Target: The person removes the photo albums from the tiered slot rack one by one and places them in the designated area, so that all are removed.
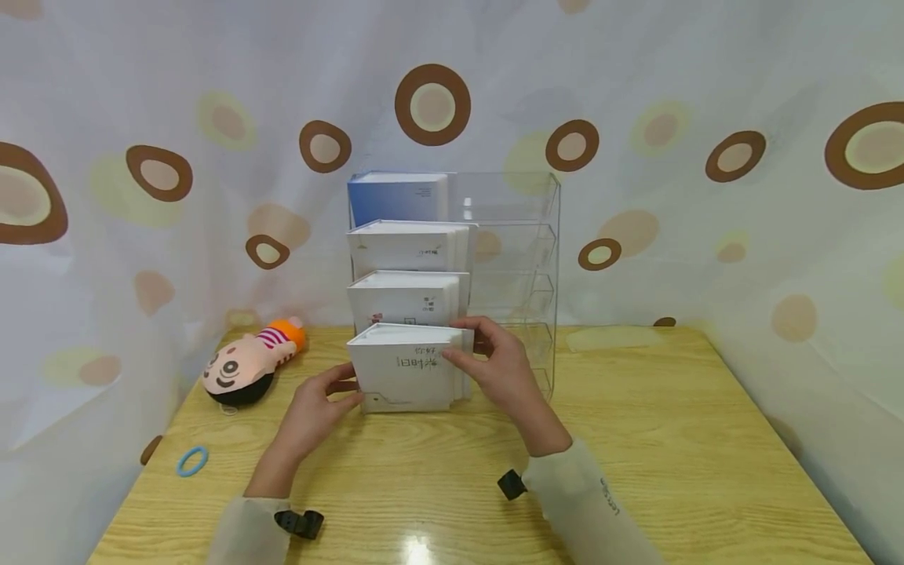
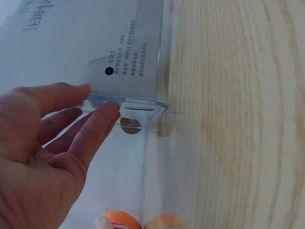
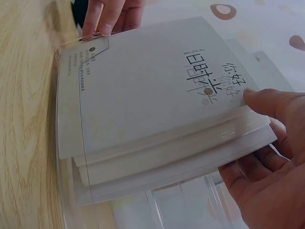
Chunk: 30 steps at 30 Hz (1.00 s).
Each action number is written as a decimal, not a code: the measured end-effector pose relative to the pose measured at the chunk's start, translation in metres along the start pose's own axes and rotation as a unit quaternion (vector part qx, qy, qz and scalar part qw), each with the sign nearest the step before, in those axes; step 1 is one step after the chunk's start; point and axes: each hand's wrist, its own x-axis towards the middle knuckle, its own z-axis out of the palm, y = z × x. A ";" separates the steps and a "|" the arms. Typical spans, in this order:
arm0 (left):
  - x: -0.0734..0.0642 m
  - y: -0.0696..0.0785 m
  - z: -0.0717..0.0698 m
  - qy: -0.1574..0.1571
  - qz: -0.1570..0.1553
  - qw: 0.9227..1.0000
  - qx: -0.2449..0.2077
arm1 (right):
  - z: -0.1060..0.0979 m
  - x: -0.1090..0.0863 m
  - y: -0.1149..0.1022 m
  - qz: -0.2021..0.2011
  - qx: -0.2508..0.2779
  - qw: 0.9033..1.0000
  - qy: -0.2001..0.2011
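Observation:
A clear acrylic rack (image 1: 555, 259) rises in tiers, with white books in its lower tiers and a blue book (image 1: 395, 202) in the top one. In the lowest tier, the white books (image 1: 406, 380) stand upright with dark lettering on the front cover. My right hand (image 1: 497, 369) grips these books at their upper right corner, thumb on the front cover and fingers behind the rearmost one. My left hand (image 2: 52, 129) is at the rack's lower left corner, pinching its clear edge with the thumb at the front and the index finger along the side.
A plush doll (image 1: 243, 365) with an orange and striped body lies left of the rack. A blue ring (image 1: 192, 461) is on the wooden table (image 1: 636, 439) nearer the front left. Behind hangs a white curtain (image 1: 494, 47) patterned with circles.

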 end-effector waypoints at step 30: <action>-0.001 -0.001 0.000 -0.003 0.006 1.000 -0.003 | 0.010 -0.003 -0.002 -0.013 0.026 0.999 0.019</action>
